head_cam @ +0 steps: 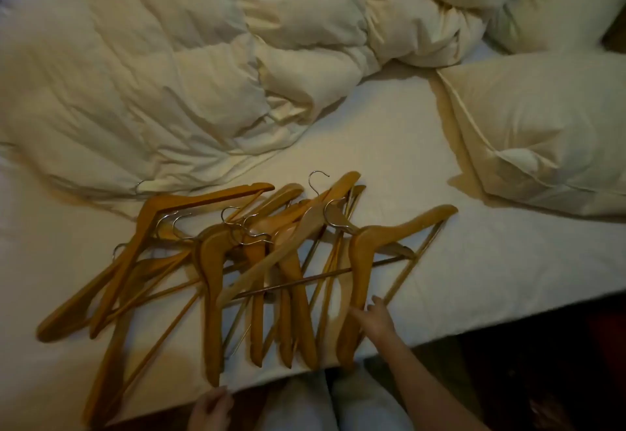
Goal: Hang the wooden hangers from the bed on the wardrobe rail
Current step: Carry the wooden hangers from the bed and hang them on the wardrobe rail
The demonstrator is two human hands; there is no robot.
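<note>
Hangers (210, 261) lie heaped on the bed (474, 278) by its near edge, long arms pointing toward the person. Right hand (376, 320), nearer, rests spread fingers on the rightmost hanger (362, 251); left hand (211, 405) waits at the edge, its grip unclear.

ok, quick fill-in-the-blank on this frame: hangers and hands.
1. The wooden hangers lie piled on the ____.
2. Their hooks are ____, not wood.
3. The right hand touches the hanger nearest the ____.
Missing words: bed; metal; pillow.
</note>
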